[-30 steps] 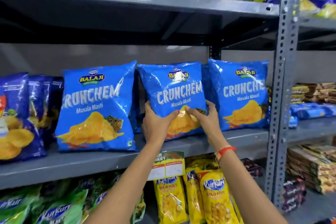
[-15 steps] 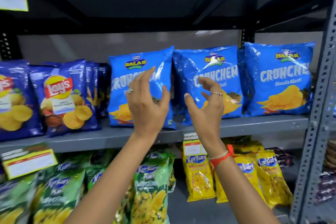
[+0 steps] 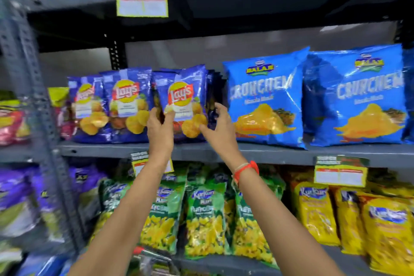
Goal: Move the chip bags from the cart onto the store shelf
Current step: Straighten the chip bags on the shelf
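Note:
A dark blue Lay's chip bag (image 3: 182,98) stands upright on the grey middle shelf (image 3: 246,152), the rightmost of a row of Lay's bags (image 3: 125,105). My left hand (image 3: 160,129) grips its lower left edge, thumb on the front. At the bag's lower right corner is my right hand (image 3: 220,126), fingers spread, thumb touching the corner. Right of it stand two large light blue Crunchem bags (image 3: 264,96) on the same shelf. Motion blurs the view.
Green and yellow Kurkure bags (image 3: 203,217) fill the shelf below, with price tags (image 3: 340,173) on the shelf edge. A grey upright post (image 3: 33,87) stands at the left. A metal part, perhaps the cart (image 3: 154,261), shows at the bottom.
Both hands let go of the Crunchem bag, left standing on the shelf, and moved left to the Lay's bag. The view swung left with them.

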Demonstrator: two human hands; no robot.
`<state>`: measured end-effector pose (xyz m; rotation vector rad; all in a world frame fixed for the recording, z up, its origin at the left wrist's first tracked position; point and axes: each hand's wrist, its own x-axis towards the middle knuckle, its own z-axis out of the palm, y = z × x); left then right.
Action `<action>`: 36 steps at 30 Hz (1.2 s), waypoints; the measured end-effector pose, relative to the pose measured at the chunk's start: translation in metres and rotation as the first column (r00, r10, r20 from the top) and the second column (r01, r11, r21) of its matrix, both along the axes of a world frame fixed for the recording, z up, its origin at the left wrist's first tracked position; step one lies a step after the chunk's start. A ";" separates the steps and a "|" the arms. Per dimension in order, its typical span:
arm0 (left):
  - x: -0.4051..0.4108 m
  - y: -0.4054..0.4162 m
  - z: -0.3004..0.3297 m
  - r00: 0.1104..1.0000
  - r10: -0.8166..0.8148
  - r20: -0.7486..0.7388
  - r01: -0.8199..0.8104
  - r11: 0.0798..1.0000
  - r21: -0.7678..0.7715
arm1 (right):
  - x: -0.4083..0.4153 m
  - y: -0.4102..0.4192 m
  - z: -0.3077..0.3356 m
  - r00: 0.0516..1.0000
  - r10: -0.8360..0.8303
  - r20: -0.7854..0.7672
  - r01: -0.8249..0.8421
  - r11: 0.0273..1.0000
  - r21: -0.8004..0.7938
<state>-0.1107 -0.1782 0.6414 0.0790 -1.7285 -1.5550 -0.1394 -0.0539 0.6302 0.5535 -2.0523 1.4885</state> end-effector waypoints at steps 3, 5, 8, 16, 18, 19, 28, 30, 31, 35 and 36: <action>-0.008 -0.016 0.001 0.984 -0.106 0.142 0.096 0.992 0.078 | -0.010 -0.016 -0.004 0.995 -0.021 0.097 0.006 0.989 0.146; -0.014 -0.024 0.000 0.964 -0.195 0.179 0.171 0.975 0.145 | -0.013 -0.022 -0.006 0.988 -0.022 0.150 -0.005 0.984 0.178; -0.020 -0.027 -0.002 0.938 -0.289 0.190 0.262 0.953 0.154 | -0.012 -0.027 -0.011 0.994 -0.012 0.111 -0.009 0.982 0.190; -0.023 -0.036 -0.002 0.934 -0.330 0.137 0.302 0.934 0.193 | -0.012 -0.039 -0.017 0.994 -0.053 0.101 0.036 0.986 0.163; -0.022 -0.034 -0.004 0.936 -0.325 0.139 0.298 0.937 0.180 | -0.010 -0.038 -0.017 0.994 -0.054 0.098 0.037 0.985 0.168; -0.021 -0.033 -0.006 0.933 -0.334 0.135 0.307 0.933 0.187 | -0.008 -0.037 -0.017 0.994 -0.052 0.096 0.035 0.985 0.170; -0.004 -0.007 -0.002 0.999 -0.049 -0.005 0.049 0.999 0.013 | 0.011 0.000 0.005 0.993 -0.109 -0.040 0.110 0.994 0.017; 0.002 0.008 0.000 0.995 0.030 -0.094 -0.035 0.998 -0.048 | 0.019 0.018 0.014 0.987 -0.134 -0.086 0.130 0.991 -0.041; 0.006 0.016 0.002 0.983 0.076 -0.166 -0.092 0.992 -0.091 | 0.022 0.027 0.017 0.980 -0.157 -0.119 0.147 0.985 -0.088; 0.007 0.056 0.008 0.917 -0.056 -0.394 -0.044 0.969 -0.242 | 0.027 0.071 0.025 0.894 -0.411 -0.179 0.362 0.897 -0.254; 0.003 0.069 0.009 0.920 -0.149 -0.362 0.044 0.958 -0.284 | 0.026 0.084 0.023 0.855 -0.491 -0.165 0.444 0.859 -0.254</action>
